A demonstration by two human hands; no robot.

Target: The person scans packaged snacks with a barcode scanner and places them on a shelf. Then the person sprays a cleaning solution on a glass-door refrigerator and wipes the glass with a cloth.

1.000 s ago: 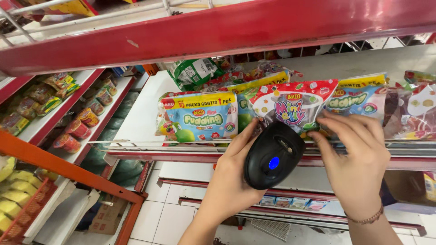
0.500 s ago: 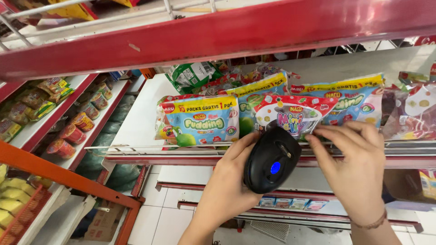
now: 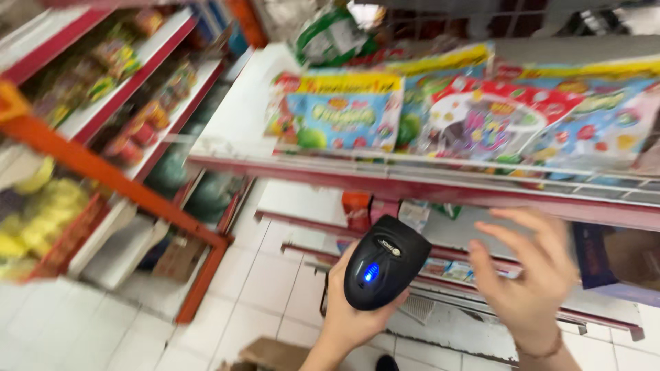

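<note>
Scanner (image 3: 386,262), black with a blue light, sits gripped in the left hand (image 3: 354,309) below the red shelf rail (image 3: 385,182). Right hand (image 3: 529,278) hovers beside it, fingers spread, holding nothing. Blurred above, probably pudding-mix packets (image 3: 344,113) line the shelf.

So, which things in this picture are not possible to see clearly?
- Packets on the shelf, head view: motion blur smears their pictures.
- Goods on the far left shelves: blurred and small.
- Left hand: the black scanner covers its palm and fingers.
- Right hand: blurred, wrist cut off by the bottom edge.
- Lower shelf items: hidden partly behind the shelf rail.
</note>
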